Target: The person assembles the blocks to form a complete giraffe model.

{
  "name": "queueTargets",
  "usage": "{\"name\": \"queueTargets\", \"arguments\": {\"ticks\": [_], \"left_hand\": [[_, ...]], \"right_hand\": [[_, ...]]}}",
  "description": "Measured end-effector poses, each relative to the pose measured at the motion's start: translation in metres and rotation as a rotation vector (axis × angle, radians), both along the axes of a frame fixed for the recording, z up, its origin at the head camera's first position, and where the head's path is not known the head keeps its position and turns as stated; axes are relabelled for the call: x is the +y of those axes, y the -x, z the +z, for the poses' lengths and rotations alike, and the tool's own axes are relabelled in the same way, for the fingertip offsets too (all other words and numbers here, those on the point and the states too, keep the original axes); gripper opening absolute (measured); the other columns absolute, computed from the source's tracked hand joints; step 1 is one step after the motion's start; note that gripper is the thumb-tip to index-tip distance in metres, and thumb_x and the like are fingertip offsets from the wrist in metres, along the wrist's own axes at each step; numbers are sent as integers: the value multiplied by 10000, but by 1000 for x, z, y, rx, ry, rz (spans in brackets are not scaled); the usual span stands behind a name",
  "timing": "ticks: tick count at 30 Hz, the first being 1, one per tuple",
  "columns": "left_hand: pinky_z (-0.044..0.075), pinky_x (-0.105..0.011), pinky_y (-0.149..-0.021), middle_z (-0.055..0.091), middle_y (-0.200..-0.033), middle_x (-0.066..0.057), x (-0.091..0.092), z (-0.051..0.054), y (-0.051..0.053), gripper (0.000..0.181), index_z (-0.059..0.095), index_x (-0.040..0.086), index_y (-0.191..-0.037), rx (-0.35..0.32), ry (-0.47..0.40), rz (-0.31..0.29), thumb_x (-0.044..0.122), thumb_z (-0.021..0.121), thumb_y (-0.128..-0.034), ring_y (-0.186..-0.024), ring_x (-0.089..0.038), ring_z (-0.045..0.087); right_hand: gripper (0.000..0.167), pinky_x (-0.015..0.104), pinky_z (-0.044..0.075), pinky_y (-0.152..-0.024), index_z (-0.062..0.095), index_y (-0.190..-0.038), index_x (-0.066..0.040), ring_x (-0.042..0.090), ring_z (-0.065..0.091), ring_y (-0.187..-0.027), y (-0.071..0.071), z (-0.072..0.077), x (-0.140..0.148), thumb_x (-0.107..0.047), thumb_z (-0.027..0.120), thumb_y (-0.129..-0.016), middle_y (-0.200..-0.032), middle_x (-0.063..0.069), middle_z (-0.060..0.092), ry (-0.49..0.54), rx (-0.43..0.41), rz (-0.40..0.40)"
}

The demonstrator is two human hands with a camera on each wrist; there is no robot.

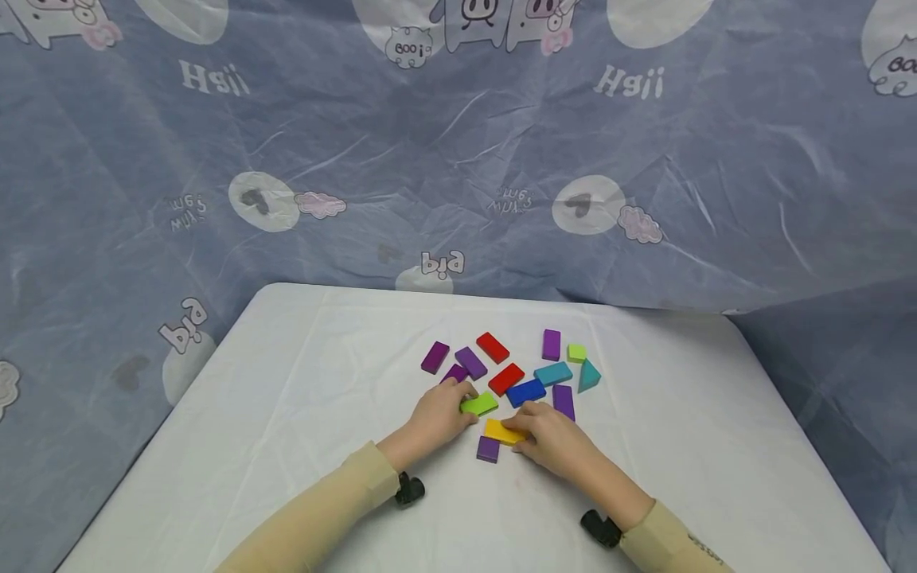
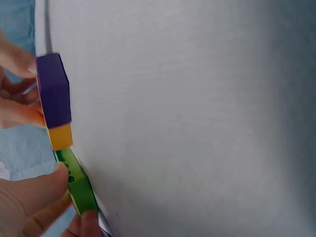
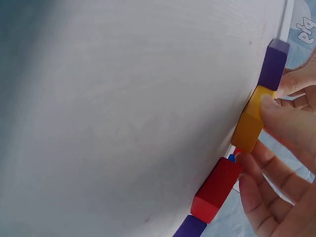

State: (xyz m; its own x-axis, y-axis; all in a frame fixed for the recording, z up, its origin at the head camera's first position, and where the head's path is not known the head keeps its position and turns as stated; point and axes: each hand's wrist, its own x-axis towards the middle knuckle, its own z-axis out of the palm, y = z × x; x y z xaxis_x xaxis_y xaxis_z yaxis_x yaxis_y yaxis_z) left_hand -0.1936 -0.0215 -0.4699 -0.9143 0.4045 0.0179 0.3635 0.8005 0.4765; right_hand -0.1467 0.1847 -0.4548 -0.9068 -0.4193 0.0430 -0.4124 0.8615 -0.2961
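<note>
My left hand [image 1: 438, 412] pinches a lime-green block [image 1: 479, 403] between thumb and fingers. In the left wrist view its thumb lies on the green block [image 2: 81, 187] and a fingertip is at one end. My right hand [image 1: 555, 439] grips a yellow block [image 1: 501, 431] just to the right and nearer. The right wrist view has the right thumb pressed on the yellow block [image 3: 251, 121]. A small purple block [image 1: 488, 450] sits against the near side of the yellow one. Part of another purple block [image 1: 454, 372] is hidden behind the left fingers.
Beyond the hands lie red blocks [image 1: 493, 348], a dark blue block [image 1: 526, 392], a teal block [image 1: 553, 374], a teal triangle [image 1: 590, 376], a small green cube [image 1: 576, 353] and several purple blocks [image 1: 551, 344]. A white cloth covers the table [image 1: 322, 358]; a patterned curtain [image 1: 430, 143] hangs behind.
</note>
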Motion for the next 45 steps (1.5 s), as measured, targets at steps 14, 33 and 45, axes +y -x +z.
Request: {"name": "queueTargets", "arguments": {"ticks": [14, 33, 45], "left_hand": [[436, -144, -649, 625, -920, -1, 2, -3, 2, 264, 754, 159, -1148, -71, -91, -96, 195, 741, -886, -757, -87, 499], [423, -140, -645, 610, -873, 26, 3, -4, 1, 240, 755, 183, -1150, -60, -81, -146, 178, 704, -915, -781, -105, 514], [486, -155, -772, 600, -1068, -13, -2, -3, -7, 468, 661, 146, -1290, -67, -12, -215, 347, 746, -876, -894, -79, 500]], "right_hand": [[328, 139, 425, -594, 755, -1143, -138, 76, 470, -742, -2, -2, -5, -126, 797, -817, -881, -45, 510, 91, -48, 70], [417, 215, 557, -706, 693, -1139, -85, 86, 501, -774, -1, -4, -12, -141, 851, -757, -869, -16, 539, 95, -50, -32], [391, 176, 514, -664, 723, -1118, -100, 90, 486, -763, 0, 3, -4, -233, 847, -772, -879, -4, 554, 114, -62, -84]]}}
